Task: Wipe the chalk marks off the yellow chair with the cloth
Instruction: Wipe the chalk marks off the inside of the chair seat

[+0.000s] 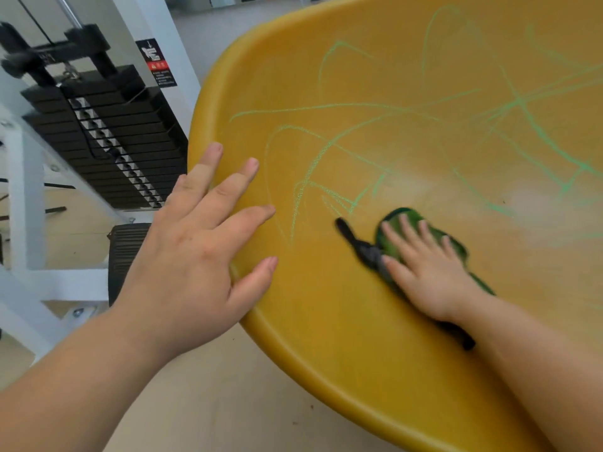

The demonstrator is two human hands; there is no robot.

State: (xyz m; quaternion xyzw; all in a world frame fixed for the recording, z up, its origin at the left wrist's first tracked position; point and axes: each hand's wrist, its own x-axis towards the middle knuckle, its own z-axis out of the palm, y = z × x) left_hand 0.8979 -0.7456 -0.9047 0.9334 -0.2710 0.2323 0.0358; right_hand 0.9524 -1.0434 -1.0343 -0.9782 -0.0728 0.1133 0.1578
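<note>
Pressure, not a grasp, is what my right hand gives: the fingers lie straight and a little spread, palm flat on the green cloth, curled round nothing; the cloth is pinned against the seat of the yellow chair, toward its near edge and right of the middle, with a dark strip of it trailing out to the left past my thumb; it looks blurred, so I judge it is mid-stroke.

My left hand is released too, fingers splayed and straight; it lies over the chair's left rim, whether bearing down or just above I cannot tell.

Green chalk marks run from just beyond the cloth up across the seat to the far edge and off to the right; two pale, hazy patches to the right of the cloth look like rubbed chalk; so the wiping is under way with most of the lines not yet cleared.

Next I would push the cloth up and left into the nearest tangle of lines, keeping the palm flat and the left hand bracing the rim so the shell does not shift; a fresh face of cloth may be needed, since it looks loaded with green.

Beyond the left rim stands a weight stack in a white frame.
</note>
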